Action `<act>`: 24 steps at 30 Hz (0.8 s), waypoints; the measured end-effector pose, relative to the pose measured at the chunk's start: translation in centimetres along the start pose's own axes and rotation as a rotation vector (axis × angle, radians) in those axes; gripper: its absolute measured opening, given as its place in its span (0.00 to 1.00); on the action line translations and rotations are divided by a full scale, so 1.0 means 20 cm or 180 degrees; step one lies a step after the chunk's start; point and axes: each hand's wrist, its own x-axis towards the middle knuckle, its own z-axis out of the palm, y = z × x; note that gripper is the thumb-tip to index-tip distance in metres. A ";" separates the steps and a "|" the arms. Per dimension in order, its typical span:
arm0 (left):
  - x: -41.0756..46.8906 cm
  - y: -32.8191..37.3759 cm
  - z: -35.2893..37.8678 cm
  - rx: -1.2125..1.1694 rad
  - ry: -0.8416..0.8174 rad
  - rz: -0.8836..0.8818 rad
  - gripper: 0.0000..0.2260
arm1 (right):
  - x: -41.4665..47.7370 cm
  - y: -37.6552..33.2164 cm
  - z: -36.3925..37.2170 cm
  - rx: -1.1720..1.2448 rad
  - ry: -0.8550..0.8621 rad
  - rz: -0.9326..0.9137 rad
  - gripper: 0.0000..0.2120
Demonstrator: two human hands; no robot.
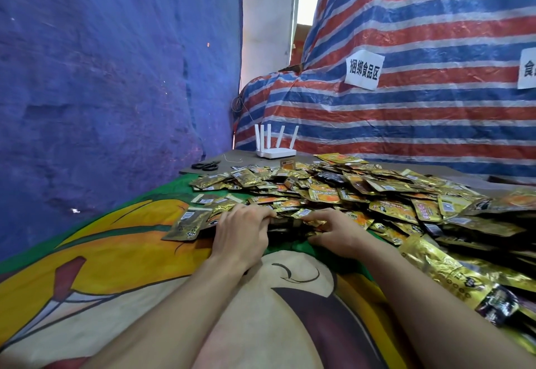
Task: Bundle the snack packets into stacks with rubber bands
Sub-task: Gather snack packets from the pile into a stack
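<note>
My left hand (240,232) and right hand (330,231) each clasp an end of a small stack of gold foil snack packets (285,223), at the seven o'clock edge of the glittering loose heap (362,191) on the cartoon-printed worktop cloth (116,252). Squaring the edges before banding should, I judge, keep the slippery foil from fanning out.

One wide-angle view looks from the person's head, facing forward and down along both forearms. The left hand (242,233) and right hand (333,235) sit close, below centre. The snack packets (348,191) fill the middle ground, and the striped tarpaulin (406,113) stands beyond.
</note>
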 end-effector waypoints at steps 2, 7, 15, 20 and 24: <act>0.00 0.00 0.00 -0.0034 0.0032 -0.0010 0.12 | -0.01 0.02 0.03 -0.0061 0.0270 -0.0079 0.19; 0.00 0.01 -0.02 -0.0139 0.0309 0.0105 0.12 | -0.04 0.01 0.05 -0.0770 0.0990 -0.0245 0.15; 0.01 0.07 -0.05 -0.0602 0.1295 0.0429 0.08 | -0.06 0.00 -0.01 0.0032 0.2759 -0.0490 0.06; 0.02 0.08 -0.04 -0.1110 0.1273 0.0057 0.12 | -0.07 -0.05 -0.05 0.1346 0.2769 -0.0105 0.05; 0.05 0.09 -0.05 -0.1721 0.1143 -0.0810 0.09 | -0.09 -0.12 -0.11 0.2084 0.2473 0.0036 0.05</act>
